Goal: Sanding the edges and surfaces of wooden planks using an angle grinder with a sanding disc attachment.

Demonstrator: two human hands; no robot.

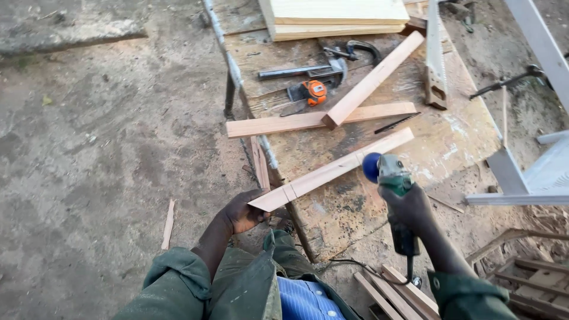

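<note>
My left hand (244,212) grips the near end of a long light wooden batten (332,170) that lies slantwise on the worn workbench (456,142), its near end sticking out past the bench's left edge. My right hand (408,208) holds a green angle grinder (391,178) with a blue side handle. The grinder's head sits against the batten near its middle. The grinder's cable hangs down from below my right hand.
Two more battens (314,120) lie crossed further up the bench. Behind them are an orange tape measure (315,92), a metal clamp (308,71), a hand saw (435,65) and stacked pale boards (338,18). Bare dirt ground lies left; wood offcuts (397,293) lie below.
</note>
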